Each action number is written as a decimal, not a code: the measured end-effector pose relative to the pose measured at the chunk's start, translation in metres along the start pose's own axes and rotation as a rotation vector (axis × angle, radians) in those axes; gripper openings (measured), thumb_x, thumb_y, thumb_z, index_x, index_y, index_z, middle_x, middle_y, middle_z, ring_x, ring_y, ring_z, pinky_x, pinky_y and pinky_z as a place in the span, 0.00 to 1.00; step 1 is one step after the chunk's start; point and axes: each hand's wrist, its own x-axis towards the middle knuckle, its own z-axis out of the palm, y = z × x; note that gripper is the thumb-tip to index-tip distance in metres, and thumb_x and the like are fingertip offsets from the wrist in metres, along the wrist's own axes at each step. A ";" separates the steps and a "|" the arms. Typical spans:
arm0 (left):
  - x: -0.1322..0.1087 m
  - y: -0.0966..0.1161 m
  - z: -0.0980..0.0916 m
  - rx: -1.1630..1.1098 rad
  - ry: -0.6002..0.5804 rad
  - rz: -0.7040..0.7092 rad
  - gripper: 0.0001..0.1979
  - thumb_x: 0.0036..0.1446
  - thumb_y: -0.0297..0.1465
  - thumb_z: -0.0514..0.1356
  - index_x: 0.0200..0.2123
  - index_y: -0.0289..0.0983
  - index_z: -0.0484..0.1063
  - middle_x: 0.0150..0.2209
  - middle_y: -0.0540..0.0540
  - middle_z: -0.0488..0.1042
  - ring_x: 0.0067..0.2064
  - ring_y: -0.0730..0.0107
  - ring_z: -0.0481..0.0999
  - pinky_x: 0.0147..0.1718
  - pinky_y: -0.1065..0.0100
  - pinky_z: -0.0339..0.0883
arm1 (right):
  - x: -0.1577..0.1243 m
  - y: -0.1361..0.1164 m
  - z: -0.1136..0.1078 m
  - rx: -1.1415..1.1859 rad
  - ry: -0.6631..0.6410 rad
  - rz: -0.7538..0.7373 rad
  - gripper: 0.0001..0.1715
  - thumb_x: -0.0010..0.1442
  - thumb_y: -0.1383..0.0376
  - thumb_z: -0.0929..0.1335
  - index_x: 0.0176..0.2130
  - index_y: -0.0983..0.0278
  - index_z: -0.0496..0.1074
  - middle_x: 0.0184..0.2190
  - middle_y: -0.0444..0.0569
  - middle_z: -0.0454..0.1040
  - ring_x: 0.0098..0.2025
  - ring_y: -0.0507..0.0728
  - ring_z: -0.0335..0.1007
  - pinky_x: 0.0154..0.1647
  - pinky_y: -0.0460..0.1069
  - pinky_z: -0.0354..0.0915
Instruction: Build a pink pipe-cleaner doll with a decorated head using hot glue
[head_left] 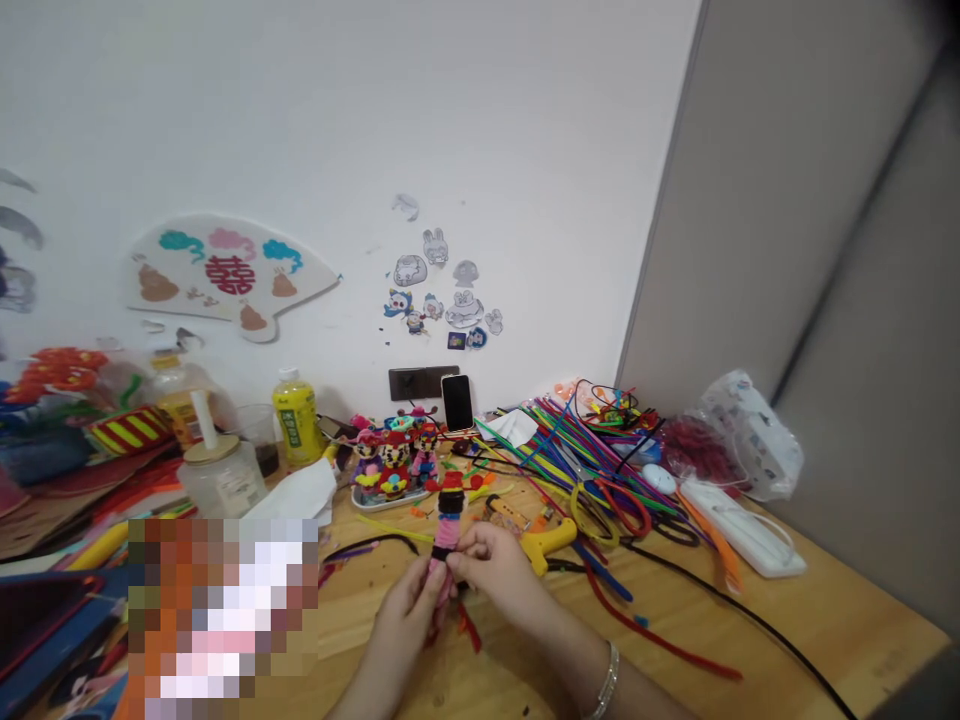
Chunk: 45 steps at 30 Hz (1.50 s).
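Observation:
A small pipe-cleaner doll (448,527) stands upright between my two hands, with a red top, a dark head, a pink body and a black band round its middle. My left hand (405,612) grips its lower part between thumb and fingers. From the other side, my right hand (495,570) pinches at the black band; whether it also holds a loose end there is too small to see. Beyond the doll, several finished dolls (394,462) stand in a shallow tray (386,500). Right of my right hand lies a yellow glue gun (553,543).
Loose pipe cleaners (555,450) are heaped at the back right, beside a white power strip (742,530) and a black cable (739,612). A phone (457,402) leans on the wall. Leftward stand a yellow-green bottle (296,415) and a lidded jar (221,480).

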 end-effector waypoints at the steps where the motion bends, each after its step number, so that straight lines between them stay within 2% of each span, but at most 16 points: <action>1: 0.000 0.000 0.000 -0.013 -0.003 -0.011 0.20 0.42 0.49 0.59 0.20 0.36 0.65 0.14 0.58 0.59 0.14 0.79 0.53 0.13 0.76 0.46 | -0.001 0.000 0.001 -0.023 0.010 -0.008 0.24 0.37 0.52 0.72 0.23 0.65 0.62 0.15 0.39 0.65 0.19 0.50 0.64 0.23 0.45 0.59; 6: 0.001 0.002 -0.004 -0.068 0.022 -0.055 0.20 0.40 0.47 0.62 0.21 0.36 0.66 0.15 0.57 0.60 0.16 0.79 0.55 0.14 0.76 0.47 | -0.004 -0.003 0.004 -0.139 0.050 -0.056 0.18 0.40 0.56 0.72 0.21 0.65 0.63 0.16 0.40 0.65 0.20 0.49 0.63 0.22 0.44 0.58; 11: -0.004 0.008 0.000 -0.153 -0.012 -0.062 0.21 0.43 0.49 0.60 0.19 0.36 0.65 0.14 0.57 0.59 0.16 0.80 0.54 0.15 0.75 0.47 | -0.001 -0.010 -0.009 -0.171 -0.097 -0.081 0.18 0.42 0.55 0.71 0.25 0.66 0.67 0.20 0.41 0.66 0.22 0.49 0.62 0.25 0.44 0.58; 16: -0.013 0.019 0.006 -0.365 -0.125 -0.102 0.17 0.46 0.45 0.61 0.21 0.36 0.66 0.17 0.55 0.61 0.19 0.79 0.55 0.19 0.74 0.49 | -0.001 -0.016 -0.019 -0.244 -0.178 -0.156 0.21 0.44 0.53 0.71 0.31 0.67 0.70 0.19 0.37 0.59 0.22 0.47 0.55 0.23 0.42 0.53; 19: -0.014 0.023 0.005 -0.490 -0.181 -0.168 0.15 0.46 0.41 0.63 0.24 0.34 0.68 0.19 0.54 0.62 0.20 0.79 0.56 0.20 0.75 0.49 | -0.003 -0.016 -0.021 -0.205 -0.321 -0.140 0.22 0.49 0.52 0.68 0.33 0.68 0.72 0.22 0.40 0.65 0.25 0.49 0.60 0.28 0.43 0.57; 21: -0.014 0.024 0.003 -0.501 -0.208 -0.203 0.15 0.45 0.41 0.63 0.26 0.34 0.69 0.19 0.53 0.63 0.21 0.79 0.56 0.20 0.75 0.49 | -0.004 -0.016 -0.022 -0.196 -0.365 -0.134 0.21 0.51 0.52 0.67 0.33 0.68 0.73 0.26 0.43 0.69 0.29 0.51 0.63 0.32 0.45 0.59; 23: -0.013 0.023 0.002 -0.473 -0.206 -0.196 0.16 0.44 0.42 0.63 0.24 0.34 0.68 0.18 0.54 0.62 0.20 0.79 0.55 0.19 0.75 0.48 | -0.005 -0.017 -0.023 -0.246 -0.344 -0.150 0.20 0.52 0.53 0.66 0.33 0.68 0.73 0.27 0.44 0.70 0.30 0.52 0.65 0.33 0.46 0.60; 27: -0.009 0.016 0.002 -0.367 -0.059 -0.133 0.19 0.41 0.46 0.63 0.21 0.36 0.65 0.16 0.57 0.58 0.17 0.81 0.51 0.17 0.75 0.45 | -0.006 -0.019 -0.022 -0.407 -0.212 -0.180 0.14 0.53 0.58 0.66 0.33 0.65 0.75 0.25 0.44 0.72 0.29 0.53 0.66 0.29 0.45 0.60; 30: -0.007 0.009 0.002 -0.323 0.008 -0.115 0.18 0.42 0.45 0.63 0.20 0.37 0.64 0.16 0.57 0.57 0.17 0.80 0.51 0.17 0.76 0.46 | -0.008 -0.021 -0.019 -0.599 -0.059 -0.198 0.08 0.51 0.64 0.67 0.27 0.65 0.75 0.20 0.43 0.71 0.24 0.51 0.63 0.25 0.44 0.57; 32: -0.005 0.005 0.001 -0.294 0.042 -0.109 0.17 0.42 0.45 0.63 0.21 0.37 0.64 0.16 0.57 0.58 0.18 0.79 0.52 0.17 0.75 0.46 | -0.009 -0.021 -0.016 -0.675 0.008 -0.216 0.08 0.50 0.66 0.67 0.23 0.65 0.73 0.18 0.42 0.68 0.22 0.50 0.60 0.24 0.44 0.54; 37: -0.001 -0.001 -0.003 -0.231 0.097 -0.093 0.16 0.42 0.45 0.63 0.22 0.37 0.68 0.16 0.56 0.60 0.18 0.76 0.54 0.17 0.74 0.47 | -0.010 -0.019 -0.011 -0.543 0.054 -0.223 0.09 0.51 0.66 0.65 0.21 0.65 0.70 0.18 0.41 0.65 0.22 0.49 0.58 0.24 0.44 0.55; 41: 0.000 -0.001 -0.004 -0.209 0.102 -0.084 0.16 0.39 0.43 0.65 0.23 0.37 0.69 0.19 0.54 0.65 0.21 0.75 0.59 0.18 0.74 0.49 | -0.010 -0.017 -0.007 -0.481 0.098 -0.223 0.08 0.51 0.65 0.65 0.23 0.66 0.69 0.19 0.42 0.66 0.23 0.50 0.60 0.26 0.44 0.57; 45: -0.001 0.001 0.001 -0.227 0.057 -0.096 0.20 0.40 0.47 0.63 0.18 0.36 0.64 0.14 0.57 0.58 0.17 0.79 0.52 0.16 0.75 0.44 | -0.011 -0.016 -0.002 -0.511 0.147 -0.257 0.08 0.51 0.66 0.65 0.23 0.66 0.70 0.20 0.43 0.68 0.24 0.50 0.61 0.26 0.44 0.57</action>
